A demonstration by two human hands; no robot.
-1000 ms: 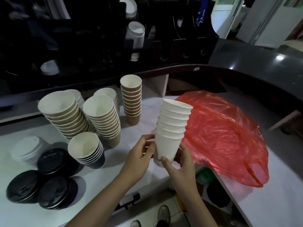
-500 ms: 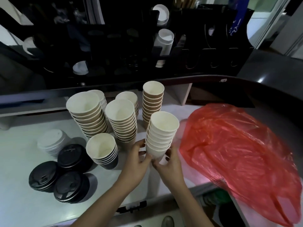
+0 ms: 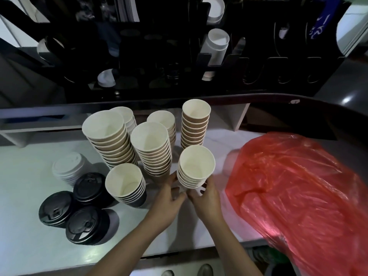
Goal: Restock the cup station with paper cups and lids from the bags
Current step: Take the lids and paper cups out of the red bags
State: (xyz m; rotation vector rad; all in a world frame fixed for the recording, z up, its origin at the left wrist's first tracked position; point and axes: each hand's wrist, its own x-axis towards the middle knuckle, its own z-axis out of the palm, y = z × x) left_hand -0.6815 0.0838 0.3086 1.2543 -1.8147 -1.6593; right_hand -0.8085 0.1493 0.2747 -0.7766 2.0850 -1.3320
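A stack of white paper cups (image 3: 196, 166) stands upright on the white counter (image 3: 25, 236), just right of the other stacks. My left hand (image 3: 169, 198) and my right hand (image 3: 205, 196) both grip its base from either side. Several stacks of brown cups (image 3: 196, 124) and white-lined cups (image 3: 150, 144) stand behind and to the left. Black lids (image 3: 87, 225) and white lids (image 3: 68, 166) lie in piles at the left. A red plastic bag (image 3: 298, 196) lies at the right.
A dark cup dispenser rack (image 3: 199, 62) with white cups (image 3: 216, 44) in its slots runs along the back behind a dark ledge. A short stack of dark-walled cups (image 3: 125, 184) stands close to my left hand. The counter's front edge is near my forearms.
Both hands carried the white stack from the air in front of the bag down and left, and set it upright on the counter beside the other stacks. The camera view tilted down.
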